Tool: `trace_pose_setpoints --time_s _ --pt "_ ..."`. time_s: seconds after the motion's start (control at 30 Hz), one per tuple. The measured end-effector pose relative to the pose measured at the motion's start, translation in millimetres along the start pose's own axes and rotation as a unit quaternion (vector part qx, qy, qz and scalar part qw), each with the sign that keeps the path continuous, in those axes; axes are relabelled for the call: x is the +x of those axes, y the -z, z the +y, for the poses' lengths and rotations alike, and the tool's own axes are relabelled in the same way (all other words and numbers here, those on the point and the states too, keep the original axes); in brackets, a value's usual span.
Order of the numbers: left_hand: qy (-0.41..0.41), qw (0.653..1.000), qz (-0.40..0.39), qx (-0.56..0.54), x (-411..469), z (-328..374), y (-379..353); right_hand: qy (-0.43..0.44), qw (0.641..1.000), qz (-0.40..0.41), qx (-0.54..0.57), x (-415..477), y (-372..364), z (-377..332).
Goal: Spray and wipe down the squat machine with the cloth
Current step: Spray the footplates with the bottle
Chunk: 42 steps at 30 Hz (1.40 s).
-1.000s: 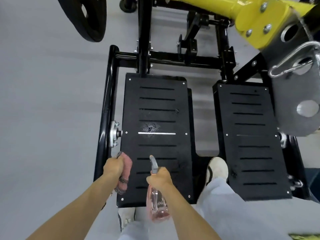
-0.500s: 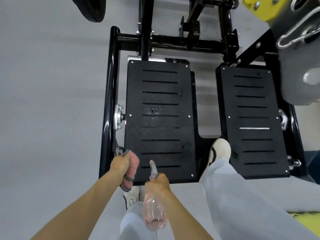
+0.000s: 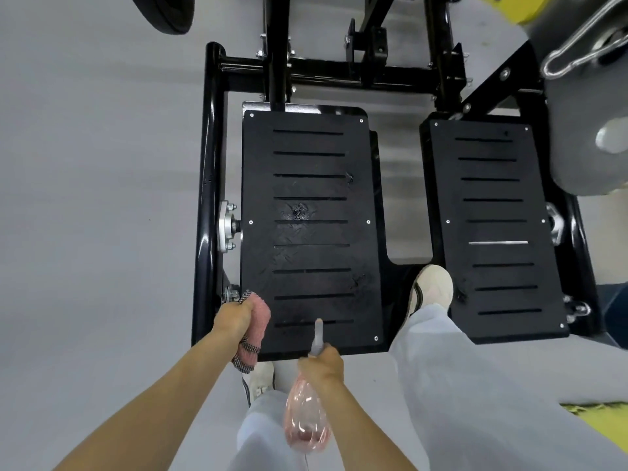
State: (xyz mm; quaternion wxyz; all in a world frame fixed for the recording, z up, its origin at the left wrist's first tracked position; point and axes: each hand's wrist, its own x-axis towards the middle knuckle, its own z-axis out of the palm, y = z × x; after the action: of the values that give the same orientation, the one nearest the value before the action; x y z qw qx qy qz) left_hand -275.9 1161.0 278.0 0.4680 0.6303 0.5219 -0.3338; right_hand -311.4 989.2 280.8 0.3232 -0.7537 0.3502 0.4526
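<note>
Left hand (image 3: 234, 317) fingers curled tight round a bunched pink cloth (image 3: 261, 321); cloth's dark woven edge hangs out below the fist. Cloth sits at the near left corner of the left footplate (image 3: 312, 239), over its edge; whether it touches the plate, cannot tell.

Right hand (image 3: 324, 363) wrapped round the neck of a clear spray bottle (image 3: 307, 423) with pinkish liquid low in it. Nozzle points away from the body, out over the near edge of the same footplate. Trigger finger hidden.

Left footplate: black, slotted, with a small wet-looking smear (image 3: 299, 210) near its middle. Right footplate (image 3: 496, 232) lies beside it, apart, one slot showing bright.

Both plates sit within the squat machine (image 3: 211, 158), a black tube frame with a crossbar at the far end. Grey metal plate (image 3: 577, 158) with a silver clip (image 3: 574, 56) at upper right.

Right shoe (image 3: 432, 287), pale, planted in the gap between the plates. Left shoe (image 3: 261, 375) on the grey floor (image 3: 85, 198) just short of the left plate. Pale trousers (image 3: 475, 385). Black weight plate (image 3: 166, 11) at the top left edge.
</note>
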Motion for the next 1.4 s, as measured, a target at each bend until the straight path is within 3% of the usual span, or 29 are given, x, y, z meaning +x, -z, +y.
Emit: trace_pose_setpoints --time_s 0.33,0.6,0.77,1.0,1.17,1.4 --pt "-0.033 0.999 0.001 -0.021 30 65 -10 0.135 0.99 0.031 -0.034 45 102 -204" --pt "-0.078 0.995 0.024 -0.059 62 163 -11 0.169 0.982 0.073 -0.047 69 132 -322" --pt "-0.081 0.995 0.02 -0.058 76 191 -14 0.144 0.983 0.116 -0.02 93 124 -330" --pt "-0.087 0.996 0.028 -0.026 83 186 -11 0.098 0.992 0.083 0.004 100 119 -311" --pt "-0.084 0.996 0.041 0.002 83 176 -14 0.133 0.986 0.099 0.006 106 122 -292" --pt "-0.085 0.995 0.044 0.03 72 158 -41 0.173 0.977 0.077 0.093 98 162 -232"
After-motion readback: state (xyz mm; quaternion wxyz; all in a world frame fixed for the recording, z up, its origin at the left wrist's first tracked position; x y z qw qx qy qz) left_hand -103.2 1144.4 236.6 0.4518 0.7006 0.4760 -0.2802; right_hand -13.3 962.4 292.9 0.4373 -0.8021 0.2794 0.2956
